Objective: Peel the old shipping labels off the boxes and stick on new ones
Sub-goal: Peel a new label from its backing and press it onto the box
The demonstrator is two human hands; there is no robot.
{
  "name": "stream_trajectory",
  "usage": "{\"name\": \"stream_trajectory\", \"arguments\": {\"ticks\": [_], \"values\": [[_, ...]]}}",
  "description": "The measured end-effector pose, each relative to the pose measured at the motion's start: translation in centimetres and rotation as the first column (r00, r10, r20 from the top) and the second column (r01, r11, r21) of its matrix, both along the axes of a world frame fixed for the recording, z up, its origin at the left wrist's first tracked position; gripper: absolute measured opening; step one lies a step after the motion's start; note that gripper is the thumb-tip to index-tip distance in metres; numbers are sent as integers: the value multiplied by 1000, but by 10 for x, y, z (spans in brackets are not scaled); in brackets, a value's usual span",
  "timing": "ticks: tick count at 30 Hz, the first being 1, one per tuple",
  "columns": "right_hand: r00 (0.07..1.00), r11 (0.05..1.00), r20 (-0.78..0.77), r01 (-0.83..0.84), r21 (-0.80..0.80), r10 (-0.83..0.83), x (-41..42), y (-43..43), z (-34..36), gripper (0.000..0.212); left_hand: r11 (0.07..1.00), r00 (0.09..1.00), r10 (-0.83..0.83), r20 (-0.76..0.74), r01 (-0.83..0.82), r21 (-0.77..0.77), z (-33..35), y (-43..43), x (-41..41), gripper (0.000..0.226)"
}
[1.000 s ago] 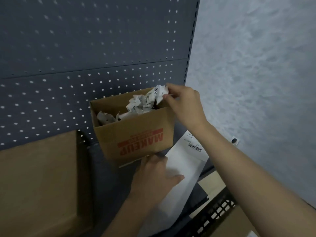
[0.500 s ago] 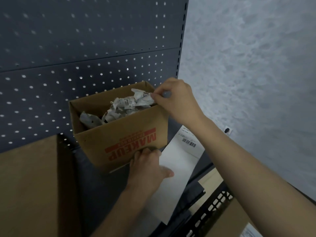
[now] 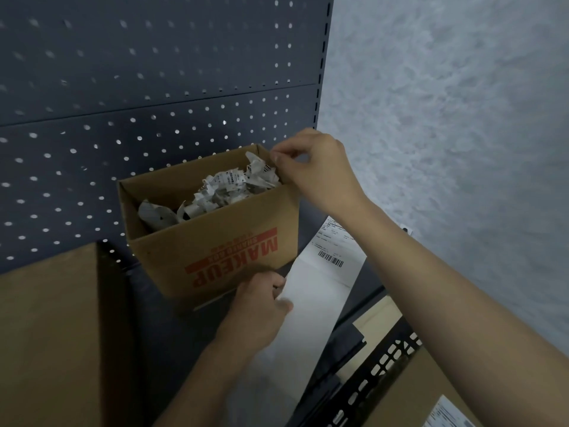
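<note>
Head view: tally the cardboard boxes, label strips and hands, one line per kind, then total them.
Cardboard boxes: 3 (open MAKEUP box, plain box at left, labelled box at lower right)
Label strips: 1 (white label strip)
Hands: 2 (left hand, right hand)
Total: 6

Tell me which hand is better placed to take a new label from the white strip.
Probably left. The left hand grips the edge of the white label strip in front of the open box. The right hand is up at the box rim, above the crumpled old labels.
</note>
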State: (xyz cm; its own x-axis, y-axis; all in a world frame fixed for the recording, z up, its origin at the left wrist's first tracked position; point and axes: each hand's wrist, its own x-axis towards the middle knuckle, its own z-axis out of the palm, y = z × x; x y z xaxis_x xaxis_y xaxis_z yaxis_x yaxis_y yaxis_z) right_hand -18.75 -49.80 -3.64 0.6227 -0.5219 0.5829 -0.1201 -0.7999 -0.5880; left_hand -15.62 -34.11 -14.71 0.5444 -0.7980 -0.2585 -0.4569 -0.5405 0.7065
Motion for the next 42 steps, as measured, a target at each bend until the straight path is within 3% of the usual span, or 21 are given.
{"name": "stream_trajectory", "arguments": {"ticks": [5,14,18,22,26,32,42], "values": [[999,998,35,-32,-47,34,-16,7,-10,11,998,997,-39,-66,42,50,16,10,0,25],[982,991,191,22,-135,5,-56,19,-39,10,993,964,-101,-247,82,-88,40,22,-7,29],[998,997,68,-6,-82,11,-81,21,-58,10,977,936,-68,-344,-6,-211,42,22,-19,30],[992,997,-118,-46,57,53,-102,25,-81,13,964,896,23,-444,-137,-228,38,17,-30,26],[970,983,-232,-34,181,76,-113,28,-98,10,963,905,-23,-424,-95,-253,29,14,-34,21],[961,965,-264,-13,261,85,-119,30,-106,8,977,908,-65,-414,-26,-210,25,14,-36,35],[976,979,-210,-15,203,58,-125,40,-106,4,957,928,-147,-342,46,-287,26,21,-38,49]]}}
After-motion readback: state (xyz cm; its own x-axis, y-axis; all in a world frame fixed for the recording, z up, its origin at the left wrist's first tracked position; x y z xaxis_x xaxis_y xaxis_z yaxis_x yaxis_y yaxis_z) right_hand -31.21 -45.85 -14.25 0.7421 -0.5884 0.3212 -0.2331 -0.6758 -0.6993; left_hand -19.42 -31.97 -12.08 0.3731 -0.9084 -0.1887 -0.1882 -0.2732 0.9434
